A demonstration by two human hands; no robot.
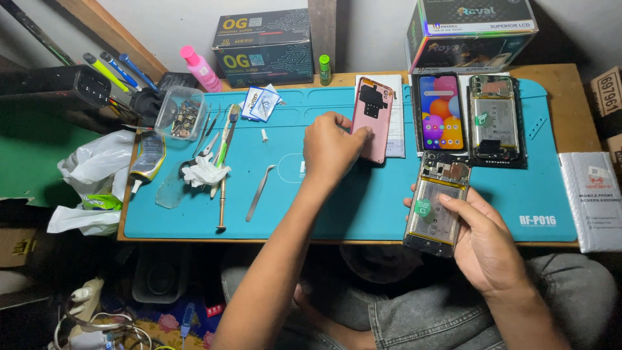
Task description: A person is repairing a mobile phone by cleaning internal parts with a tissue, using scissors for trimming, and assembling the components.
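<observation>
A: Right hand [484, 243] first. Grip?

B: Closed round an opened phone [437, 204], back cover off, battery and board showing. Thumb lies across the lower battery, fingers wrap the right edge. The phone hangs over the near edge of the teal work mat [363, 201], tilted slightly.

A: Left hand [330, 148]?

B: Reaching out over the mat, fingertips pinching the left edge of a pink back cover [374, 120], inner side up, black patch near its top. The cover lies partly on a white sheet.

A: Beyond that?

B: Just right of the cover, a phone with lit screen [442, 111], colourful circles on it. Next to that, a second opened phone [494, 120] on a dark tray.

A: Left side of the mat?

B: Metal tweezers [260, 192], well apart from the left hand. A screwdriver [221, 194], crumpled white tissue [203, 174], a clear tub of small parts [181, 115], a pink bottle [199, 67] behind it.

A: Back wall?

B: Two printed cartons, one dark [262, 46], one multicoloured [470, 32].
</observation>
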